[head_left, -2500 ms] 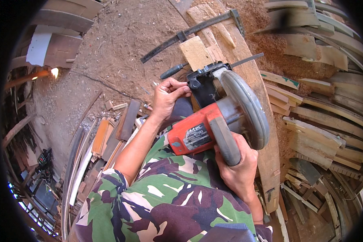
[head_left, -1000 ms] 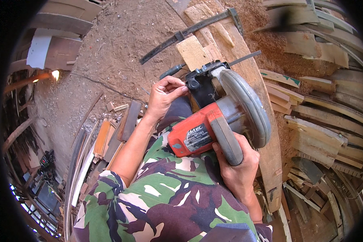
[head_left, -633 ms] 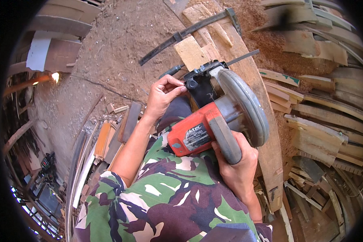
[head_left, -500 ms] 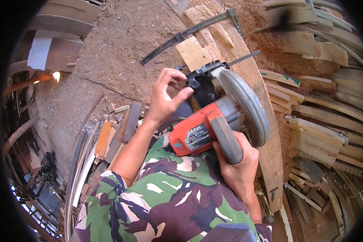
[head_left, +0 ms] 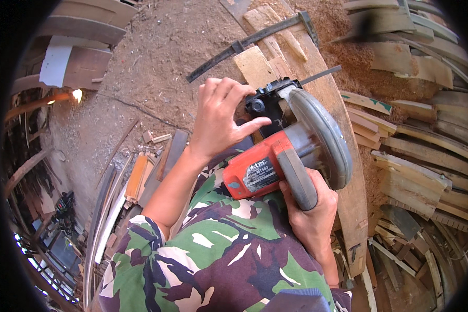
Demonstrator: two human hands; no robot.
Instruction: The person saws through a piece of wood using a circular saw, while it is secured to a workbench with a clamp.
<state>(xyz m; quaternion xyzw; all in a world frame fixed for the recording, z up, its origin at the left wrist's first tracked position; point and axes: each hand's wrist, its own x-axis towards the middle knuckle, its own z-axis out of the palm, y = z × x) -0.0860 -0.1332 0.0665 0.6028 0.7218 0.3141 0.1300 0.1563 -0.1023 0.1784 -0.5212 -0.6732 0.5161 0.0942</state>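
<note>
**Left hand lifting off the saw's front end**

Head view: the person is holding a circular saw over a long plank that is running away from them across the sawdust floor. The right hand is wrapping its fingers tight round the grey handle, carrying the tool's weight. The left hand is sitting at the black front housing, thumb pressing against the side of it, the other fingers curled and loose above, not clamping anything.

A moment earlier those left fingers were pinched down on the front fitting, close to the guard; half a second ago they were already spreading and rising. Now they are hanging higher and more relaxed, so the fiddling at the front fitting looks to be ending, though the thumb is keeping contact. The saw itself is barely shifting, and the right hand's grip is staying the same.

What is hard to read: the blade is hiding under the grey guard, and the left hand is covering whatever knob or lever it was working. Whether the baseplate is resting on the plank cannot be told. A metal bar clamp is lying across the plank's far end; offcuts are piling up at the right, bending with the lens.
</note>
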